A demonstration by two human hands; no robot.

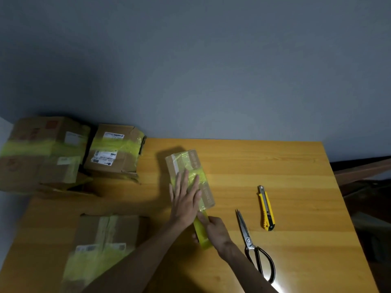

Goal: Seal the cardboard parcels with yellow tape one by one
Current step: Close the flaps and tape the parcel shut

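Sealing looks nearly done: parcels along the tabletop's left already wear yellow bands, while the small parcel mid-tabletop lies half-taped under the flat, straight-fingered left hand, with the right hand keeping its grip curled round the tape roll at the parcel's near end, the strip apparently uncut.

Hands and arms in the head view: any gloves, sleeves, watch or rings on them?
No. The left hand and right hand are ungloved, with no ring or watch that I can make out. Both forearms are uncovered, and no sleeve reaches into view.
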